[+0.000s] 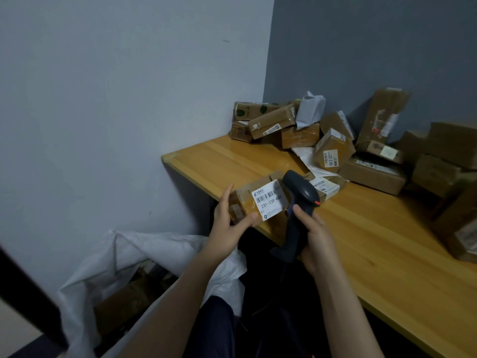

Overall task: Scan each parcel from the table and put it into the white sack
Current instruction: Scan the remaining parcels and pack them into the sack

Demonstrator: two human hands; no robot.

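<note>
Parcels (333, 151) are lying heaped on the table (361, 241); the white sack (108, 259) is gaping open below it, to my left. My left hand (227, 223) is gripping the held parcel (245, 196) over the table edge, and my right hand (313, 236) is clasping the scanner (302, 192) just beside the label (269, 200). Risk: with the scanner crowding the label at a slant, the barcode may be misreading.
</note>
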